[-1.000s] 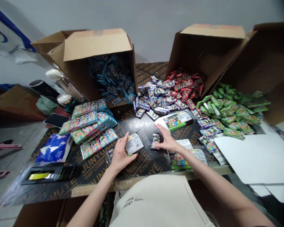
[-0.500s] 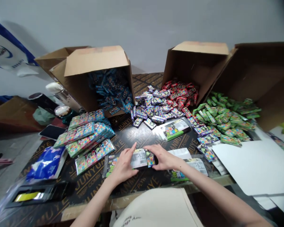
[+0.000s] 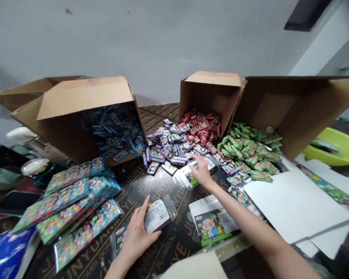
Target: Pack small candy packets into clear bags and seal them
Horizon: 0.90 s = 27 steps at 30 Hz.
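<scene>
My left hand (image 3: pixel 138 232) is closed around the side of a small dark-edged pack (image 3: pixel 157 217) with a pale printed face, thumb in front and fingers behind. A clear plastic bag (image 3: pixel 169 207) lies partly under it and beside it. My right hand (image 3: pixel 202 170) reaches forward with thumb and fingers apart, over a stack of printed header bags (image 3: pixel 189 176). Just beyond its fingertips is a heap of small purple packets (image 3: pixel 171 145). Another printed plastic bag (image 3: pixel 211 224) with a green bottom edge lies under my right forearm.
Cardboard boxes spill blue packets (image 3: pixel 116 131), red packets (image 3: pixel 203 126) and green packets (image 3: pixel 250 147) onto the black board. Finished-looking flat multicoloured packs (image 3: pixel 87 232) are piled at left. White sheets (image 3: pixel 296 205) and a yellow-green basin (image 3: pixel 337 145) are at right.
My right hand has left the pack and moved forward to the header bags. My left hand stays on the pack, now turned slightly. The view has shifted to the right.
</scene>
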Motion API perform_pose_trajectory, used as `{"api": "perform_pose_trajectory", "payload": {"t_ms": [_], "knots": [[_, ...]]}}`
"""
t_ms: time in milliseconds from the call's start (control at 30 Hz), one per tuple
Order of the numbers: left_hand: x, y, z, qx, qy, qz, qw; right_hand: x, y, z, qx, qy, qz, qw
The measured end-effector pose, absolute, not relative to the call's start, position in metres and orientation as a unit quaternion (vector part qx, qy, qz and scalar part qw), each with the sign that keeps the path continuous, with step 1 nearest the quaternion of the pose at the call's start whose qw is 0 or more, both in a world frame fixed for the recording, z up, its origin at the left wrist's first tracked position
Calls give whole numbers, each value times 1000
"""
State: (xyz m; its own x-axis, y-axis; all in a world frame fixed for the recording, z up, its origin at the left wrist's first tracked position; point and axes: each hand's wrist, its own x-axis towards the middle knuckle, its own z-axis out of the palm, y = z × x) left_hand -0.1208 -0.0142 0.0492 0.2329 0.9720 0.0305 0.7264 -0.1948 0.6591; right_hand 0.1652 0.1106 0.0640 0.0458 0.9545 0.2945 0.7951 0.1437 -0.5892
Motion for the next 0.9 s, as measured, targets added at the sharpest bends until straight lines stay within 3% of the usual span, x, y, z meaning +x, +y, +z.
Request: {"api": "perform_pose_trajectory", "payload": {"t_ms": [133,367,433,500,567,667,767,900], "knots": [[-126,-21,23,758,564,175,278,240,191,69,-772,-573,56,268],[-128,-15,21,740,568,202,298,268,204,83,-770,-569,83,278],[-119,-8,34,695,578,264,337,241,180,89,-701,-584,193,361],[-104,-1,51,610,578,333,427,201,144,92,-549,-573,412,448],[-85,5,67,480,541,376,579,157,100,93,-398,-520,612,444],[-63,8,82,316,417,397,754,109,43,88,-277,-449,746,405],[-59,4,84,257,405,416,773,94,19,78,-292,-477,715,419],[-64,-7,79,285,491,435,699,101,17,74,-382,-660,477,437]]}}
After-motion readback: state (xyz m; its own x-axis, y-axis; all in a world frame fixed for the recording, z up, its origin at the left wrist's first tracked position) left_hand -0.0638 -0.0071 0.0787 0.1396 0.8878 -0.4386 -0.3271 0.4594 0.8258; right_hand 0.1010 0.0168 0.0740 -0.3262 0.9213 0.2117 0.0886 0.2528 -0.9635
